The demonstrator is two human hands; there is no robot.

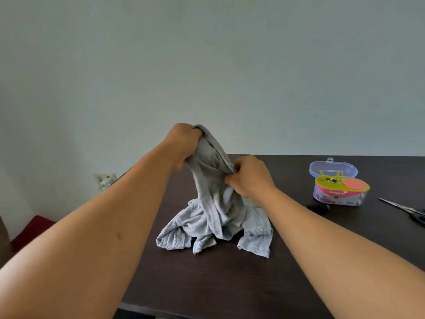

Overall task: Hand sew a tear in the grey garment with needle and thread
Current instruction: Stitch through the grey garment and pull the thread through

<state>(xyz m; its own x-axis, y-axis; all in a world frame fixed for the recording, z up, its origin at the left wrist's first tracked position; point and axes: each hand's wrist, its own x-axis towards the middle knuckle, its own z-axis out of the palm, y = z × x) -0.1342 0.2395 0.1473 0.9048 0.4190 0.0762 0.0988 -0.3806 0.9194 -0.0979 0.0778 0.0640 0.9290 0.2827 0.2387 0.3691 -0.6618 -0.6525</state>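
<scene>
From my head camera: my left hand (184, 143) is fisted around the top of the crumpled grey ribbed fabric garment (213, 217), lifting it so it hangs. Its lower folds rest mid-table on the dark wooden table (207, 284). My right hand (249, 177) pinches a fold lower down, probably hunting the tear. The clear plastic sewing kit box (340, 191) and steel scissors (404, 209) wait at the right, within reach.
</scene>
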